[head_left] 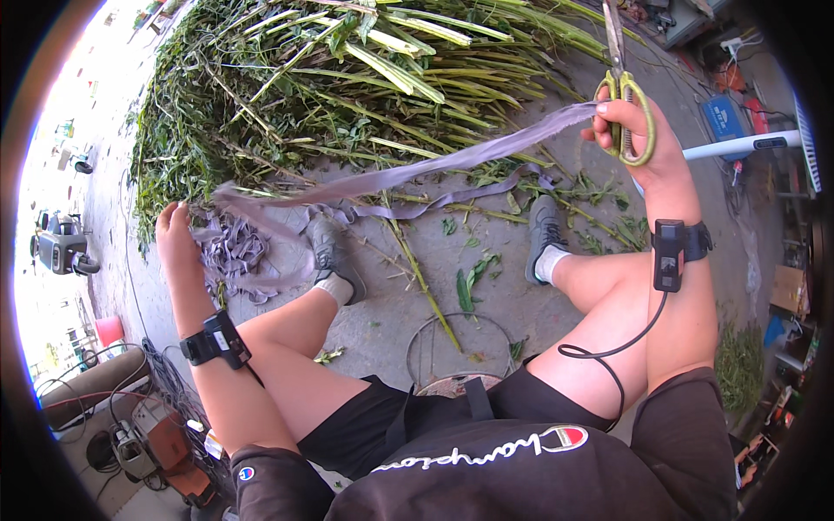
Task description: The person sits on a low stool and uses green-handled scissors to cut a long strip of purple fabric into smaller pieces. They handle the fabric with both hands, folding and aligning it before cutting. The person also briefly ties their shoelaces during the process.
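My right hand (641, 143), raised at the upper right, is closed on scissors (627, 122) with yellow-green handles, their blades pointing up and away. Thumb and fingers also pinch one end of a long greyish-purple fabric strip (452, 162). The strip runs leftward through the air and folds over close to my left hand (180, 236). That hand is held up at the left, fingertips upward; how its fingers are closed, and whether they touch the strip, is unclear. Beside it lies a tangled heap of similar strips (239, 252). Another strip (434, 206) trails across the floor.
A big pile of cut leafy green stalks (347, 95) fills the floor ahead. Loose stalks and leaves (469, 286) lie between my shoes. A wire ring (413, 347) is near my seat. Machinery and cables (148, 434) stand lower left; a blue box (723, 117) is at right.
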{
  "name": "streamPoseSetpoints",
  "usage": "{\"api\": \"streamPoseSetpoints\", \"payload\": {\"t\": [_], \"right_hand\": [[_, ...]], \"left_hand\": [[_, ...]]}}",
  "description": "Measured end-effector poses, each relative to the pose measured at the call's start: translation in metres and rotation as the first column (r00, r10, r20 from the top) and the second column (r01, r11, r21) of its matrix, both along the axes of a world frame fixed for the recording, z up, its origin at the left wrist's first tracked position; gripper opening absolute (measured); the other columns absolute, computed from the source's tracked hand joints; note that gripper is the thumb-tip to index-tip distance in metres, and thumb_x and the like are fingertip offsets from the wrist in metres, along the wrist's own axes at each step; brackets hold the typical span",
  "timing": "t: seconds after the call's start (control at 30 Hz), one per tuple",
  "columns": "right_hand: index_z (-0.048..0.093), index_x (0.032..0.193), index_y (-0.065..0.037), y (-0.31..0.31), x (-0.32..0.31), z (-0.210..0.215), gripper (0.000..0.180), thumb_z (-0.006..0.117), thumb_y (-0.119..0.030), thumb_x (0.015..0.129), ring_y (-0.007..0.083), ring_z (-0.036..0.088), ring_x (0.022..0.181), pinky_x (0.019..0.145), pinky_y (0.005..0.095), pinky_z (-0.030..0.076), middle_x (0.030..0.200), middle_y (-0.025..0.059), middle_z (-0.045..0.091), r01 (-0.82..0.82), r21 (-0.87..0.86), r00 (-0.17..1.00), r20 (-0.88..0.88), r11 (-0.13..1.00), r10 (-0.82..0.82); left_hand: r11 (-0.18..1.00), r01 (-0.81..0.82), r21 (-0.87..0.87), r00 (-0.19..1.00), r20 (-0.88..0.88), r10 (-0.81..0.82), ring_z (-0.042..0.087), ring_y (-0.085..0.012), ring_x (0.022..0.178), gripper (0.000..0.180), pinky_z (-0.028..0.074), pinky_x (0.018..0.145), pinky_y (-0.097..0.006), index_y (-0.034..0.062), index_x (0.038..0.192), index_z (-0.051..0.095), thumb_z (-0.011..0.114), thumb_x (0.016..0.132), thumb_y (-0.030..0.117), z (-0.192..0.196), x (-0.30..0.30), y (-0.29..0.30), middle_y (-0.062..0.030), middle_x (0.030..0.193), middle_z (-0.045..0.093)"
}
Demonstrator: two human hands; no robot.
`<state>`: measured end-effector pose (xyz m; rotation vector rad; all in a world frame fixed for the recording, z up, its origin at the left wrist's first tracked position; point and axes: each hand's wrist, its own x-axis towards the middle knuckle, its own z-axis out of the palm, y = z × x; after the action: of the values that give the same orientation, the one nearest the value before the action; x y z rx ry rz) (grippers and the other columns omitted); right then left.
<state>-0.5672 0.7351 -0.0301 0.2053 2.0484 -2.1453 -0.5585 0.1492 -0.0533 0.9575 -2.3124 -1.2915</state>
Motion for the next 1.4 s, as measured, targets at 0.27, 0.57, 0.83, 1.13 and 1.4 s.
{"api": "streamPoseSetpoints", "payload": {"t": [0.27,0.57,0.83,1.13,1.4], "right_hand": [[0.057,0.09,0.0,-0.058,-0.003,0.013,0.018,0.065,-0.013,0.081,0.0115,0.059,0.059,0.054,0.0218,0.05,0.072,0.0068,0.062,-0.219,-0.003,0.974,-0.065,0.976,0.219],[0.057,0.092,0.001,-0.112,-0.01,0.005,0.019,0.066,-0.01,0.081,0.013,0.062,0.057,0.05,0.0216,0.05,0.071,0.0093,0.064,-0.315,-0.312,0.922,0.125,0.896,0.368],[0.058,0.093,0.002,-0.118,-0.011,0.001,0.023,0.067,-0.015,0.08,0.0148,0.063,0.064,0.054,0.0239,0.051,0.074,0.0093,0.063,-0.348,-0.316,0.915,0.09,0.883,0.393],[0.057,0.087,0.0,-0.086,-0.005,0.008,0.013,0.064,-0.009,0.082,0.0146,0.061,0.055,0.052,0.0243,0.05,0.072,0.01,0.064,-0.271,-0.257,0.956,0.04,0.927,0.291],[0.056,0.094,0.002,-0.075,0.002,0.008,0.023,0.066,-0.014,0.081,0.0142,0.061,0.059,0.052,0.023,0.05,0.071,0.0093,0.062,-0.262,-0.283,0.951,0.087,0.923,0.297]], "left_hand": [[0.76,0.502,0.413,0.861,-0.326,-0.391,0.047,-0.008,0.064,0.015,0.038,0.056,-0.02,0.0006,0.09,0.058,0.045,0.081,-0.002,0.025,-0.004,0.12,-0.0038,0.084,0.056],[0.424,0.785,0.452,0.618,-0.513,-0.596,0.06,-0.0164,0.086,0.021,0.052,0.079,-0.03,-0.0007,0.105,0.054,0.053,0.086,-0.01,0.025,-0.001,0.24,-0.0073,0.098,0.056],[0.469,0.704,0.533,0.653,-0.224,-0.724,0.057,-0.0129,0.089,0.036,0.048,0.073,-0.026,0.0012,0.116,0.054,0.057,0.08,0.0,0.021,-0.006,0.25,-0.0056,0.098,0.056],[0.195,0.936,-0.295,0.34,0.604,-0.721,0.058,-0.0385,0.093,0.022,0.047,0.086,-0.044,-0.0034,0.094,0.063,0.062,0.078,0.012,-0.015,-0.006,0.207,-0.0209,0.095,0.063],[0.619,0.728,0.294,0.634,0.054,-0.772,0.045,-0.0036,0.063,0.018,0.034,0.054,-0.018,0.0058,0.092,0.058,0.048,0.1,0.019,-0.004,-0.003,0.205,0.0034,0.07,0.052]]}}
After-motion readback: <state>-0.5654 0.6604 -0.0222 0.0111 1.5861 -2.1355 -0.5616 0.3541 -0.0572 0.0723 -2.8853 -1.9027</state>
